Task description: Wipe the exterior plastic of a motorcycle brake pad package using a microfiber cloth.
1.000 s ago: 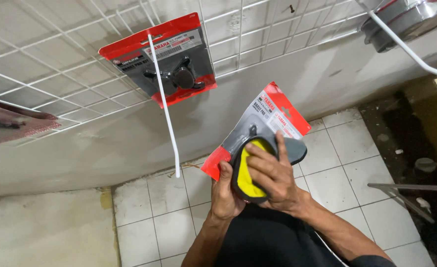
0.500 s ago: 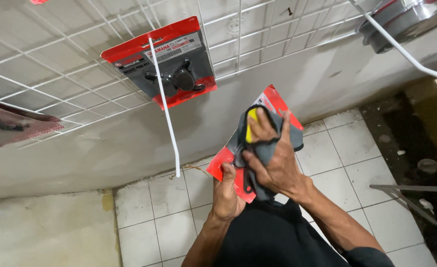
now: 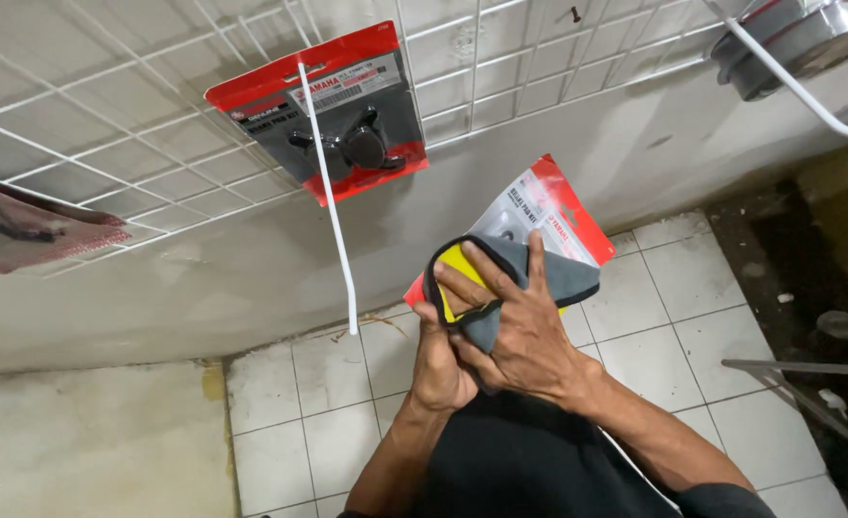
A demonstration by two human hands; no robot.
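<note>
My left hand (image 3: 440, 363) grips the lower edge of a red and clear blister package (image 3: 539, 216) and holds it up in front of me. My right hand (image 3: 520, 331) presses a folded grey and yellow cloth (image 3: 500, 278) flat against the face of that package, fingers spread over the cloth. A second red package (image 3: 333, 110) holding a black part hangs on the white wire grid (image 3: 136, 182) up on the wall, above and left of my hands.
A thin white rod (image 3: 333, 211) hangs down from the grid beside the hung package. White floor tiles (image 3: 673, 317) lie below. A metal pot (image 3: 798, 38) sits at the top right, a dark cluttered area (image 3: 817, 288) at the right, a reddish cloth (image 3: 21, 225) at the left.
My right hand with the cloth slid up over the package face, then came back down toward its lower part. The left hand kept hold of the package.
</note>
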